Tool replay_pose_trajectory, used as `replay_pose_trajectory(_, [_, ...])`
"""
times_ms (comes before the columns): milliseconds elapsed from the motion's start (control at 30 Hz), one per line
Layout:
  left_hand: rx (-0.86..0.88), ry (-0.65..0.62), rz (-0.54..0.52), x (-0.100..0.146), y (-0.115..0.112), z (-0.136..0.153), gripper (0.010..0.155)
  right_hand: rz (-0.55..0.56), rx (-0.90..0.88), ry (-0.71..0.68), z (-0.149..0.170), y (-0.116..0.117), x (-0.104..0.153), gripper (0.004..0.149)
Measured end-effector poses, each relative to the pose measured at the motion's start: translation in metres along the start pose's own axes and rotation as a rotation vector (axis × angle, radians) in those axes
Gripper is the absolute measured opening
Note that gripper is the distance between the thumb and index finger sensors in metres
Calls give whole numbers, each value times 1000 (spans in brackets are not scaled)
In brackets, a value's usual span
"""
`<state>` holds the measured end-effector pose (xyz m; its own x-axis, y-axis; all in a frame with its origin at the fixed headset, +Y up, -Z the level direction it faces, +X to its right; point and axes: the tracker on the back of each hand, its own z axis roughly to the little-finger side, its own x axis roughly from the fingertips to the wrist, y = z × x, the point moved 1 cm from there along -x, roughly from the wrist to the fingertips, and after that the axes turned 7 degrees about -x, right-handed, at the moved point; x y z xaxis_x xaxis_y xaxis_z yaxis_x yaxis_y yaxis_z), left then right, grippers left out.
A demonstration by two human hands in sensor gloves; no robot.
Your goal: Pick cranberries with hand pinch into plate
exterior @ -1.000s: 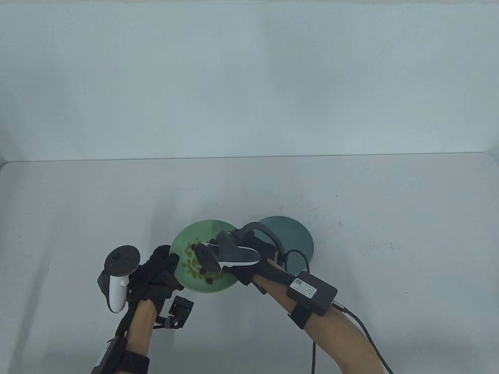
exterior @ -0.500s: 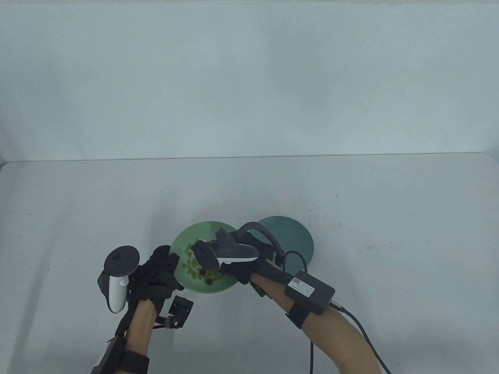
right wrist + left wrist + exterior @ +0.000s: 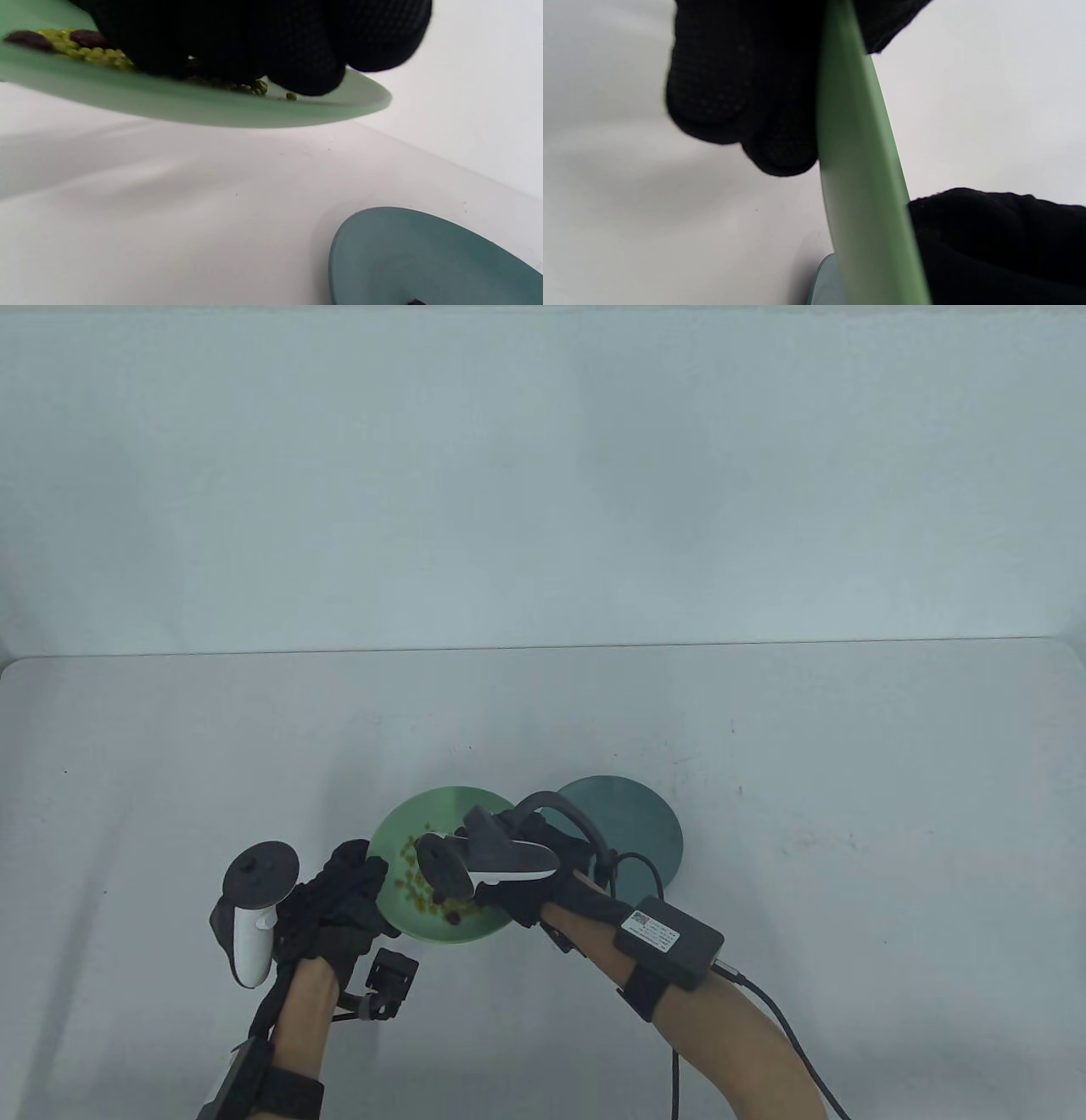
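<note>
A light green plate (image 3: pixel 450 806) holds small yellow-green beans (image 3: pixel 411 878) and dark red cranberries (image 3: pixel 454 916). My left hand (image 3: pixel 339 899) grips its left rim and holds it tilted above the table; in the left wrist view the rim (image 3: pixel 857 169) runs between my fingers (image 3: pixel 738 97). My right hand (image 3: pixel 475 891) reaches over the plate with fingertips down among the beans and cranberries (image 3: pixel 89 38); whether they pinch anything is hidden. A teal plate (image 3: pixel 636 823) lies on the table to the right, with one dark cranberry (image 3: pixel 415 302) on it.
The white table (image 3: pixel 848 814) extends around both plates and meets a pale wall at the back. A black cable (image 3: pixel 797 1035) runs from the box on my right forearm to the bottom edge.
My right hand has shifted slightly left over the green plate, covering more of the cranberries. The left hand and plate have barely moved.
</note>
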<state>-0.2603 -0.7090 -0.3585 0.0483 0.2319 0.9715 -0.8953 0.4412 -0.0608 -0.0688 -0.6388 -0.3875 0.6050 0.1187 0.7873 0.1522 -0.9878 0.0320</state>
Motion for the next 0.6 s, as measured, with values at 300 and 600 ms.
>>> replay_pose_trajectory(300, [-15,0,-7,1,1,0,53,46,57,-21,-7,5,1,57])
replay_pose_trajectory(600, [-12,-4,-9,0,1,0,53,52,34,-24,-6,3,2,53])
